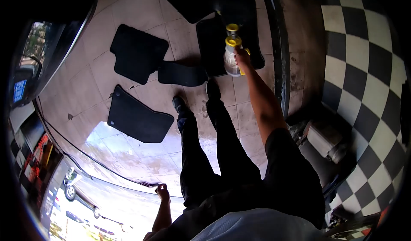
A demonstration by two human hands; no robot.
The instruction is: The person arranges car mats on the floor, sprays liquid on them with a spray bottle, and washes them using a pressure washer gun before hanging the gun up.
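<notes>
My right hand (242, 57) is closed around a spray gun (231, 61) with a pale see-through bottle, a yellow collar and a yellow-ringed nozzle. The nozzle points away from me, over a black car floor mat (252, 27) on the tiles. Another black mat (188, 1) overlaps it at the far side. My left hand (162, 191) hangs low at my side with its fingers curled. A dark hose (102, 162) passes close to those fingers; whether they grip it or something small cannot be made out.
More black mats lie left of my feet: an angular one (139, 52), a narrow one (182, 74) and a tapered one (139, 117). A car (55, 65) stands at the left. A dark raised edge (278, 48), a grey machine (323, 140) and a checkered wall (364, 69) are at the right.
</notes>
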